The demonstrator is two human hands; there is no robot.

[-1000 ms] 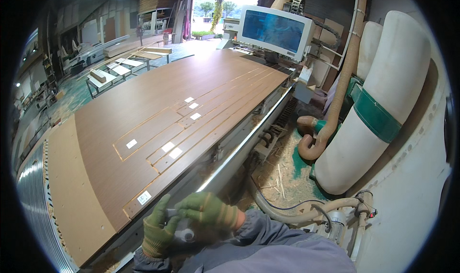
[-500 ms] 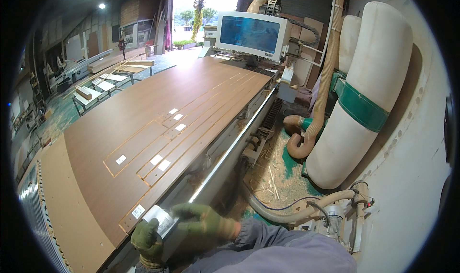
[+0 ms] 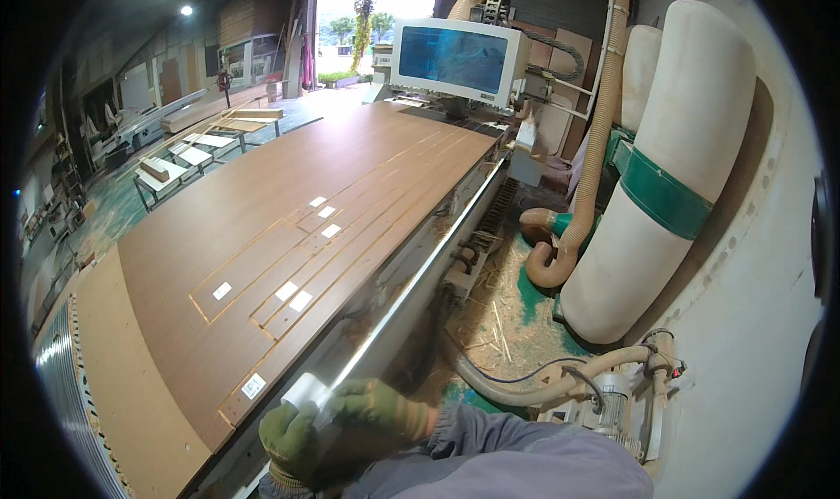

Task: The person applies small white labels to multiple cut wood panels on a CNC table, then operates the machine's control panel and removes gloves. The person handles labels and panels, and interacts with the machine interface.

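Both of my hands wear green knit gloves and meet at the near edge of the machine bed. My left hand (image 3: 290,438) is closed on the lower left side of a white piece that looks like a label roll or strip (image 3: 307,391). At its right side, my right hand (image 3: 378,409) has its fingers curled in against it; whether they pinch a part of it is hidden. Just beyond lies a large brown wood-grain board (image 3: 262,228) with routed outlines. One printed label (image 3: 253,386) sticks on its near corner, and several more white labels (image 3: 287,291) lie farther along.
A white-housed CNC gantry (image 3: 455,57) spans the far end of the bed. At the right stand a dust collector with white bags (image 3: 691,105) and a ribbed hose (image 3: 602,131). A pump motor (image 3: 610,398) sits low at right. Offcuts rest on a low table (image 3: 179,162) at left.
Both hands have shifted slightly right, and the white piece has moved with them and turned. My right fingers have drawn in from a more stretched pose.
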